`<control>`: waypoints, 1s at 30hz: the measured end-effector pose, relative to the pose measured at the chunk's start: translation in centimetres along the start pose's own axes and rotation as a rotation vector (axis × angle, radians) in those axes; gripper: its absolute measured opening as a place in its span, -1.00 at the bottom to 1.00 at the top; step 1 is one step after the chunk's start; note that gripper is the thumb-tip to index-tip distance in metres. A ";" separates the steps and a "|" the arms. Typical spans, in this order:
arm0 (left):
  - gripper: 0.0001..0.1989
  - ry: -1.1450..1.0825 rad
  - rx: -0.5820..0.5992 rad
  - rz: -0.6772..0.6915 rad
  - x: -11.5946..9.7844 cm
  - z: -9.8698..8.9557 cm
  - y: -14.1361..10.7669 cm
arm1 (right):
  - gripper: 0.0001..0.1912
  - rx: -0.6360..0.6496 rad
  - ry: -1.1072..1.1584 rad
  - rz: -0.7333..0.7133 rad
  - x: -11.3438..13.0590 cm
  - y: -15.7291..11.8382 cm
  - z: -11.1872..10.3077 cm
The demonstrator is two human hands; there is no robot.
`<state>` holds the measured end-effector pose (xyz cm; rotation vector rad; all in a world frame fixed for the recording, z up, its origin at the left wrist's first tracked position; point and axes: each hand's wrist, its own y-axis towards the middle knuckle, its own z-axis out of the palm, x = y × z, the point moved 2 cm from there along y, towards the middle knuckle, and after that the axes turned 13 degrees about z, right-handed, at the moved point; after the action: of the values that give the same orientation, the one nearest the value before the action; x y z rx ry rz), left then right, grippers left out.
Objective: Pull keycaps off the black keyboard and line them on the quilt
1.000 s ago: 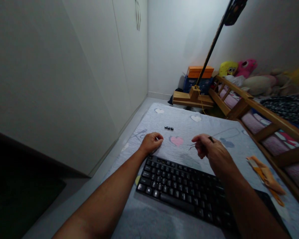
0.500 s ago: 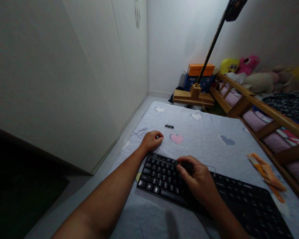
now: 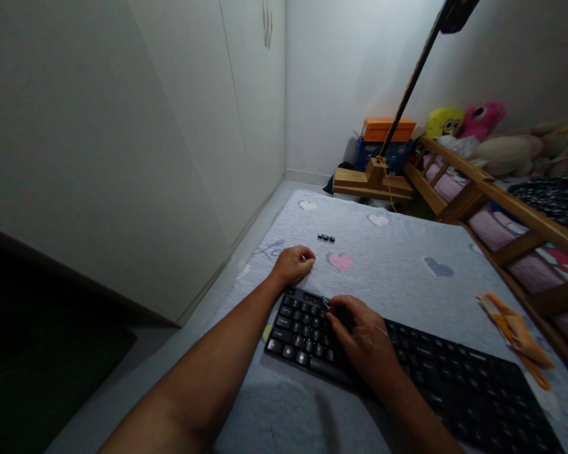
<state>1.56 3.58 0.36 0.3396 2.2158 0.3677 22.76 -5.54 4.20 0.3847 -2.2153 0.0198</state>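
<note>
A black keyboard [image 3: 473,378] lies slanted on the pale blue heart-patterned cover [image 3: 397,277]. Over its left half, my right hand [image 3: 360,328] is closed around something dark, with a small shiny tip showing at the fingertips near the upper key rows; I cannot make out what it is. My left hand [image 3: 293,265] rests just beyond the keyboard's upper left corner, fingers curled together; whatever may be between them is hidden. Three small black pieces, like loose keycaps [image 3: 326,238], sit in a row on the cover beyond my left hand.
An orange cloth [image 3: 520,328] with an orange-handled tool on it lies at the right. Past it runs a wooden bed rail [image 3: 530,205] with plush toys behind. White cabinet doors [image 3: 194,126] stand at the left. A wooden stand [image 3: 373,180] with a pole is at the back.
My right hand has shifted left over the keyboard, and a shiny tip now shows at its fingers. My left hand keeps its place beside the keyboard. The view has moved slightly.
</note>
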 end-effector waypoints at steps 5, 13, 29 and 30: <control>-0.85 0.019 0.013 -0.012 -0.3 -0.1 0.0 | -0.87 -0.024 -0.033 -0.046 -0.1 0.1 0.3; -0.86 0.026 0.005 -0.009 -0.3 -0.1 -0.1 | -0.89 -0.025 -0.098 -0.068 -0.3 0.3 0.7; -0.86 0.029 0.003 0.008 -0.1 0.0 0.0 | -0.88 -0.023 -0.076 0.045 0.2 0.1 0.3; -0.86 0.031 0.002 0.006 -0.1 0.0 -0.1 | -0.87 -0.022 -0.067 0.064 0.2 0.2 0.3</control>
<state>1.57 3.49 0.43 0.3441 2.2462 0.3772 22.37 -5.45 4.21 0.3059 -2.2911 0.0168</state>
